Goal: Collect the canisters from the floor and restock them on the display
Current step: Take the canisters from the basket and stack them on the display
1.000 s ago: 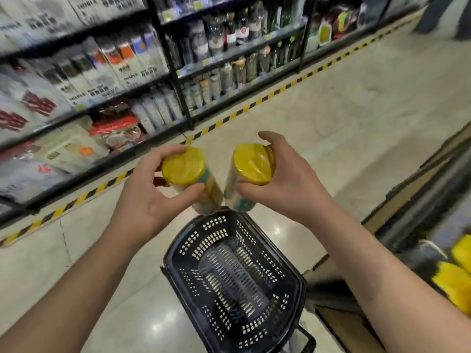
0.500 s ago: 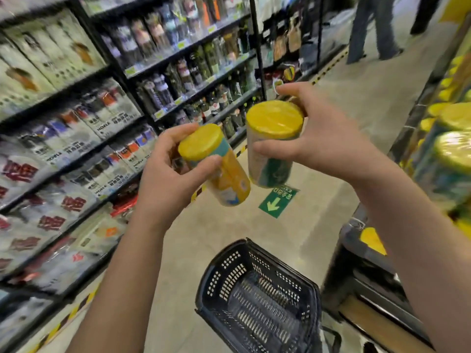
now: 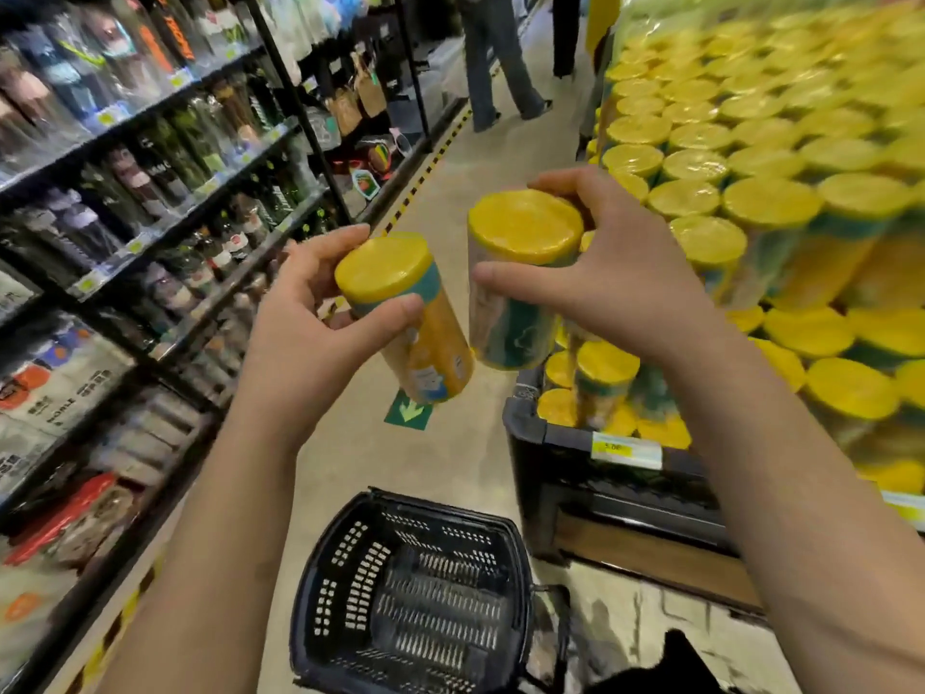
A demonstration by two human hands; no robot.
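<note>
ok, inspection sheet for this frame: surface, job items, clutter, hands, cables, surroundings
Surface: beige aisle floor, green arrow sticker.
Job's things: two yellow-lidded canisters, left canister tilted, right canister near upright; display packed with like canisters.
Clutter: empty black basket on the floor below.
Hands: left hand and right hand each grip one canister near the lid.
Cables: nothing seen.
Surroundings: product shelves at left; people's legs up the aisle.
</note>
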